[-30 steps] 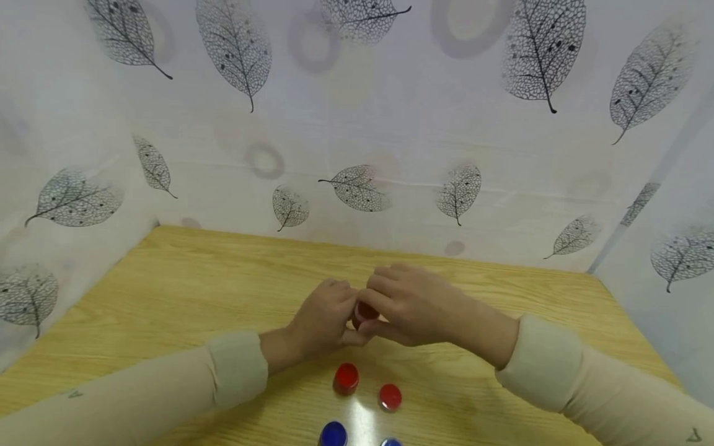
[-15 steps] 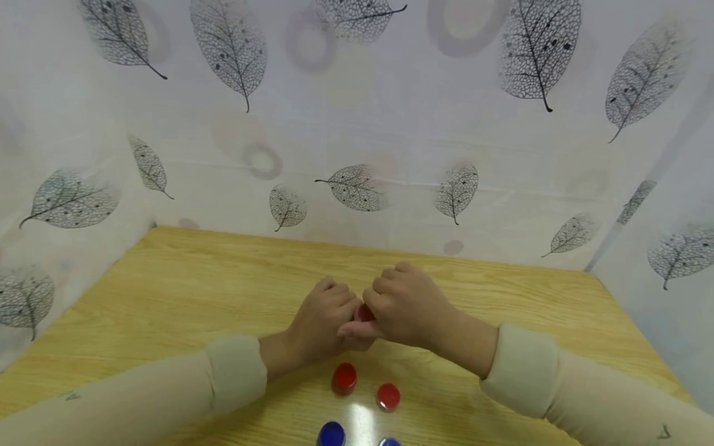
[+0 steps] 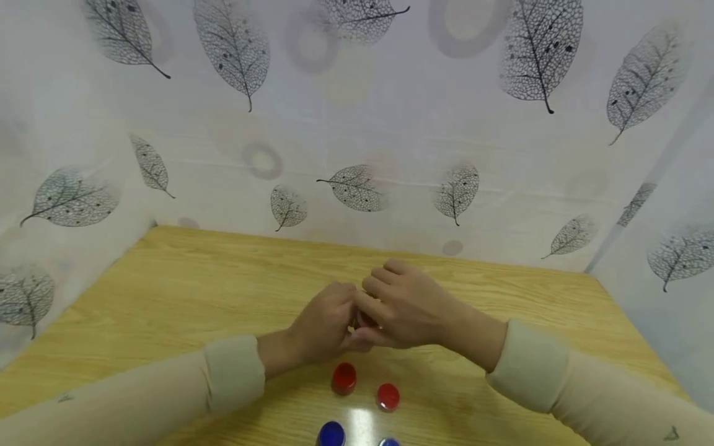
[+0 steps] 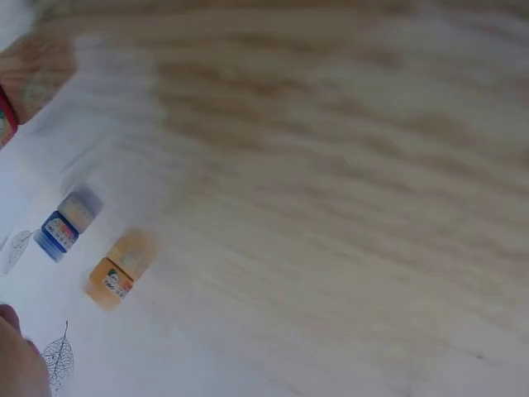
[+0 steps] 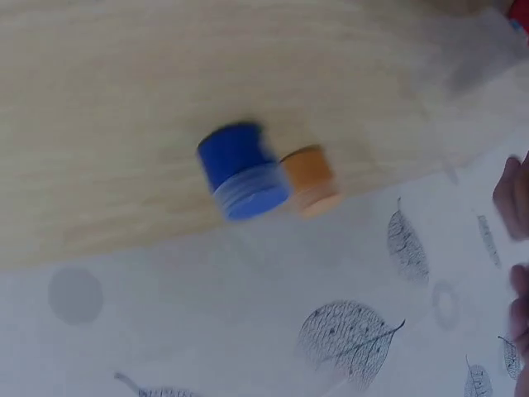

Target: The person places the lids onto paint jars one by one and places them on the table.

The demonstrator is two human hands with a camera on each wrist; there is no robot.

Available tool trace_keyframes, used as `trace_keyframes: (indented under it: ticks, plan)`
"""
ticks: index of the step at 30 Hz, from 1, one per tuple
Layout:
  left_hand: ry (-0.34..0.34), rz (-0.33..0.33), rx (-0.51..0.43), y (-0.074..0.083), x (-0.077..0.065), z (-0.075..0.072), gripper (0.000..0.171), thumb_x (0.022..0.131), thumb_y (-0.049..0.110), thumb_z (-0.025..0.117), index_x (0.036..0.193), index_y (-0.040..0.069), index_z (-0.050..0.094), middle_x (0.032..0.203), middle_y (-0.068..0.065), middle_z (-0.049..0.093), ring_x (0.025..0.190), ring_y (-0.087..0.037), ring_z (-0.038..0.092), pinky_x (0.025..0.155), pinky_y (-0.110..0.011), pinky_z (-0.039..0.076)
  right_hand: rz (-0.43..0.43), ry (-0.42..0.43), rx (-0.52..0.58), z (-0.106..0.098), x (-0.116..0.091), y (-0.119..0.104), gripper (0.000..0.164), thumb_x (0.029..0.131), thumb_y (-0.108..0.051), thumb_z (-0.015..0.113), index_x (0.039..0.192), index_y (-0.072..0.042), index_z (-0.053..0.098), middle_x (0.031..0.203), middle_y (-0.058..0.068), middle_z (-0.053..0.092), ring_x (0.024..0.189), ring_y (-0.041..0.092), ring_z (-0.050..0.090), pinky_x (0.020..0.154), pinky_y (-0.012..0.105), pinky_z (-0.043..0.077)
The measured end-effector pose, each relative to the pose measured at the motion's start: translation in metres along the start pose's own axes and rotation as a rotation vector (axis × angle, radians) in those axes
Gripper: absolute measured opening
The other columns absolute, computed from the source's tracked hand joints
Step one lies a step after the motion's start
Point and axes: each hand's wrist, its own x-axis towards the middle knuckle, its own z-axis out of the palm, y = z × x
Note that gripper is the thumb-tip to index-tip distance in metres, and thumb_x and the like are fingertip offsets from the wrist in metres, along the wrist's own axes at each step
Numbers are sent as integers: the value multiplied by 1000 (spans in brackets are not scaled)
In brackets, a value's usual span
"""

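Observation:
Both hands meet over the table around a small red jar [image 3: 365, 320], whose dark red top shows between them in the head view. My left hand [image 3: 326, 322] grips its side from the left. From the right, my right hand [image 3: 404, 306] curls over the jar, with its thumb along the near side. Much of the jar is hidden behind fingers. In the left wrist view, only a bit of red jar [image 4: 7, 120] shows at the left edge. Nearer the body stand a red jar [image 3: 344, 378] and a shorter-looking red one [image 3: 388, 396].
A blue jar [image 3: 331, 433] and another blue top [image 3: 389, 442] sit at the bottom edge of the head view. An orange jar [image 5: 310, 180] appears beside a blue jar [image 5: 241, 169] in the right wrist view. A leaf-printed cloth [image 3: 357, 124] backs the wooden table [image 3: 223, 272].
The right hand has rolled over the jar and back: its thumb reached left across the left hand half a second ago and is now drawn back. The left hand holds nearly still.

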Motion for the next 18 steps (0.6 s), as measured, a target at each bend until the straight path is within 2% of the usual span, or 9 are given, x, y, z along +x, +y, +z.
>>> trace_keyframes:
  ticks: [2, 4, 8, 13, 15, 18]
  plan:
    - [-50, -5, -85, 0, -1, -1, 21, 83, 27, 72, 82, 14, 56, 77, 6, 55, 70, -7, 51, 70, -23, 46, -99, -13, 20, -1, -1, 4, 45, 104, -51, 33, 92, -15, 56, 78, -4, 57, 71, 16, 53, 74, 33, 47]
    - [-90, -2, -128, 0, -1, -2, 21, 84, 28, 73, 86, 14, 57, 85, 5, 59, 78, -8, 55, 76, -23, 49, -163, -36, 45, -2, -2, 5, 38, 102, -50, 39, 98, -16, 55, 85, -4, 58, 78, 16, 55, 79, 34, 47]
    - [-114, -12, -155, 1, 0, -2, 21, 80, 26, 76, 90, 15, 60, 94, 4, 61, 86, -9, 59, 83, -25, 51, -204, -80, 71, -6, -5, 7, 32, 97, -46, 47, 109, -18, 56, 94, -4, 59, 84, 16, 57, 82, 34, 47]
    - [-115, -30, -178, 2, 3, -5, 14, 84, 24, 73, 85, 17, 61, 87, 6, 62, 79, -7, 57, 77, -20, 48, -217, -83, 109, -12, -7, 11, 34, 93, -31, 47, 123, -17, 58, 100, -2, 60, 92, 17, 59, 85, 33, 48]
    - [-100, -30, -167, 2, 3, -7, 14, 84, 24, 73, 85, 17, 61, 82, 7, 60, 74, -6, 53, 71, -18, 45, -226, -74, 129, -14, -7, 11, 30, 96, -25, 47, 122, -16, 59, 100, -3, 60, 91, 16, 59, 85, 31, 48]
    - [-68, -21, -140, 2, 2, -9, 15, 82, 24, 74, 85, 17, 61, 73, 9, 55, 66, -5, 46, 63, -15, 38, -222, -68, 168, -15, -4, 9, 21, 98, -20, 47, 113, -15, 60, 95, -6, 59, 88, 13, 57, 81, 26, 48]
